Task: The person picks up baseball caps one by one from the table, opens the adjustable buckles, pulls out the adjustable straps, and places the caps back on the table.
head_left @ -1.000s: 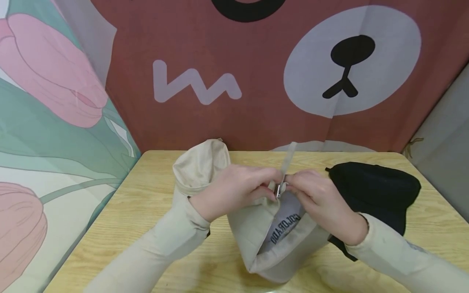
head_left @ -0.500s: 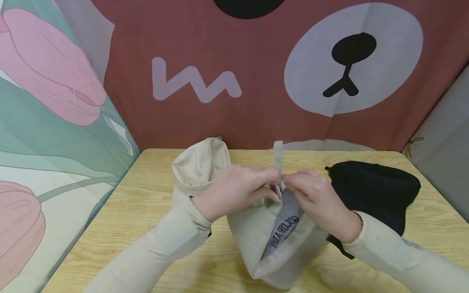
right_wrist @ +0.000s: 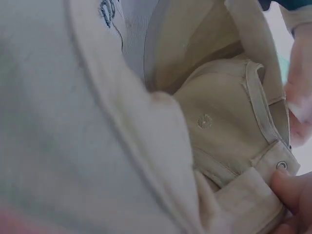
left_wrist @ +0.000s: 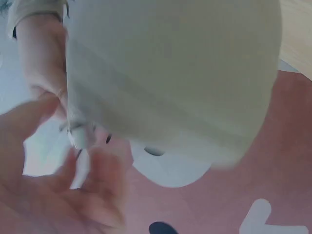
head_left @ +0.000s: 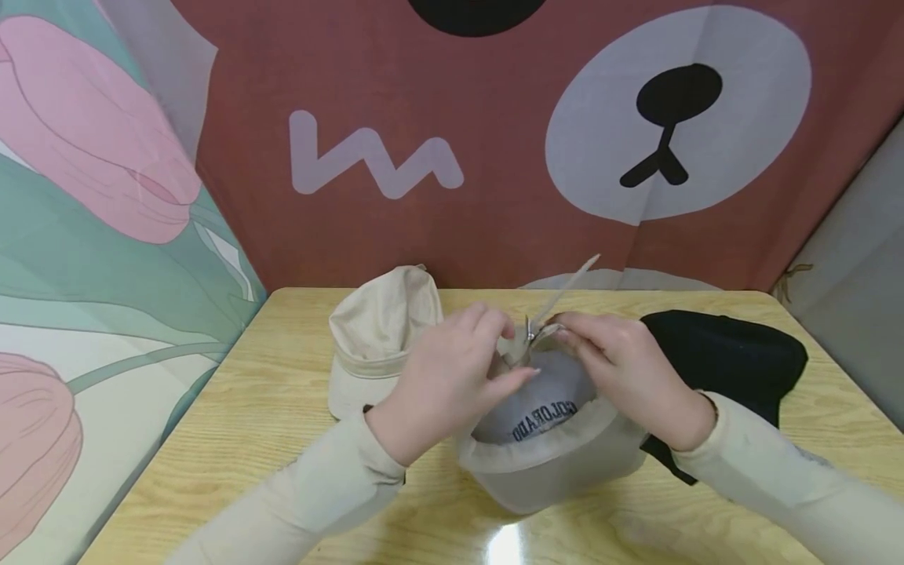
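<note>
A beige baseball cap [head_left: 565, 463] is held over the table with its hollow facing up, dark COLORADO lettering showing reversed inside. My right hand [head_left: 628, 373] pinches the cap's back strap; in the right wrist view its thumb [right_wrist: 292, 187] presses beside a metal eyelet [right_wrist: 282, 165]. A small metal buckle [head_left: 528, 329] sits between the hands, and the strap's loose tail [head_left: 575, 275] sticks up past it. My left hand [head_left: 448, 373] is beside the buckle, thumb and fingers apart around it. In the left wrist view those fingers [left_wrist: 100, 185] are blurred, below the cap's crown [left_wrist: 170, 73].
Another beige cap [head_left: 384, 329] lies behind my left hand, near the table's far edge. To the right is a black cap [head_left: 727, 361], partly behind my right arm. A printed cloth [head_left: 494, 235] hangs behind the wooden table [head_left: 233, 439].
My left thumb and fingers have let go of the buckle area and spread. The cap has turned so its opening shows wider, and the strap's tail now leans right.
</note>
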`<state>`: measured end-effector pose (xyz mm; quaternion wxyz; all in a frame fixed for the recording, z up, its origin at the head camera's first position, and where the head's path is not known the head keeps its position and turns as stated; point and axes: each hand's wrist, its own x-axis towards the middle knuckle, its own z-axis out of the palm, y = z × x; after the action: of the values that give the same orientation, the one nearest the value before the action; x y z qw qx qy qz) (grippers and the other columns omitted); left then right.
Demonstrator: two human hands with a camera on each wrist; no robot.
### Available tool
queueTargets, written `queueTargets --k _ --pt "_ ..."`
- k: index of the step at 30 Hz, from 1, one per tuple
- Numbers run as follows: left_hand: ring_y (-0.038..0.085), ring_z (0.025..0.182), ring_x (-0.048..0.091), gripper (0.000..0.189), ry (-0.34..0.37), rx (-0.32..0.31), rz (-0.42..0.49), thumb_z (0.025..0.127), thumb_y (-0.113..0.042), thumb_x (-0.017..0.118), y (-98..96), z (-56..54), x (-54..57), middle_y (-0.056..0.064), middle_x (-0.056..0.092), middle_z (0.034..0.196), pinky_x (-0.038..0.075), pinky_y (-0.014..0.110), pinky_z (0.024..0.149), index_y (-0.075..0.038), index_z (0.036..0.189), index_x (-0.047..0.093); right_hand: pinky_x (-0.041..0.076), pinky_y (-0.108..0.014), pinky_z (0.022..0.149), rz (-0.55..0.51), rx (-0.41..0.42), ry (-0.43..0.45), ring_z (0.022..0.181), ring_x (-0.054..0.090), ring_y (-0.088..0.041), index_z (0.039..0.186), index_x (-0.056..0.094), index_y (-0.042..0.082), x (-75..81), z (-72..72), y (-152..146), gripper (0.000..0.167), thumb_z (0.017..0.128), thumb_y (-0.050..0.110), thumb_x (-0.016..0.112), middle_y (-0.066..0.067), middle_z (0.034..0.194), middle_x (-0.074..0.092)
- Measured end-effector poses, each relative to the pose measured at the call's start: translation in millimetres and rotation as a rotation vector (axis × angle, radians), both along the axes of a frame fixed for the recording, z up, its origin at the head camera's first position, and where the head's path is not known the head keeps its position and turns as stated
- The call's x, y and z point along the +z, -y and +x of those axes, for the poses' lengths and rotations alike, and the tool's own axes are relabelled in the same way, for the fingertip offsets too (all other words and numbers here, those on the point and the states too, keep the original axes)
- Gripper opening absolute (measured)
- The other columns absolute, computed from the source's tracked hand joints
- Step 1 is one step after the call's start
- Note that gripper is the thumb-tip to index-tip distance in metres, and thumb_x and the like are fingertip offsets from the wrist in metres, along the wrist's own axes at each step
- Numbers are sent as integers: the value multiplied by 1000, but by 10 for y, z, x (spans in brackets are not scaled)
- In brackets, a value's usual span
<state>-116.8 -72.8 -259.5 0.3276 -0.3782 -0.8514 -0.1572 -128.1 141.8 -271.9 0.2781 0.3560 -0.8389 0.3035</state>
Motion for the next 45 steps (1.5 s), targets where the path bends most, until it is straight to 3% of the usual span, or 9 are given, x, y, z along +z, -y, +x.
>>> queueTargets --k 4,7,10,16,18,21,23,33,45 --pt "24 78 59 32 -50 56 -32 79 -26 80 3 -56 -73 5 63 90 51 32 67 -6 98 64 51 -32 61 34 -2 12 70 62 -12 99 71 6 78 -28 -18 20 84 -6 69 -5 90 71" --pt "25 80 60 14 -42 54 24 85 -14 74 9 -128 -89 4 68 91 50 33 70 -7 96 68 52 -33 62 78 2 22 72 63 -11 101 70 6 123 -55 -18 19 86 -5 68 -4 92 71" --pt "25 82 61 8 -16 45 92 89 -10 70 17 -202 -72 3 71 92 49 33 74 -7 95 72 50 -31 60 127 10 4 66 57 -8 103 68 6 149 -101 -12 20 86 -4 68 -2 91 69" --pt "22 75 57 9 -25 31 168 90 -11 70 24 -300 -34 2 72 91 46 31 68 -8 96 75 43 -31 52 207 10 -195 51 43 -7 95 64 6 144 -225 19 20 80 -2 74 2 72 61" --pt "21 75 58 9 -36 18 185 89 -11 70 21 -315 -24 1 72 90 47 31 69 -8 96 75 42 -32 49 212 5 -272 48 41 -8 92 62 6 126 -257 28 8 91 10 68 2 69 59" --pt "20 79 61 10 -48 -2 209 89 -11 71 14 -329 -26 1 72 92 49 30 74 -7 97 75 40 -31 45 206 -4 -348 43 39 -9 92 62 4 96 -284 36 31 103 28 47 0 68 59" --pt "20 83 63 10 -62 -17 224 89 -10 71 9 -337 -32 2 73 94 50 30 78 -6 97 75 39 -31 43 208 -17 -385 41 39 -10 92 61 4 85 -291 45 48 105 37 29 -1 66 58" --pt "20 85 64 12 -133 -76 263 88 -5 71 -15 -364 -15 2 72 89 50 30 82 -6 99 76 29 -28 39 261 -14 -520 39 34 -11 86 55 2 127 -347 79 42 108 27 30 1 54 42" --pt "20 84 63 13 -135 -54 251 86 -3 72 1 -346 -73 2 72 89 51 29 78 -9 95 78 25 -30 43 289 -22 -605 38 33 -14 77 48 4 118 -375 103 36 107 17 33 -1 51 37"
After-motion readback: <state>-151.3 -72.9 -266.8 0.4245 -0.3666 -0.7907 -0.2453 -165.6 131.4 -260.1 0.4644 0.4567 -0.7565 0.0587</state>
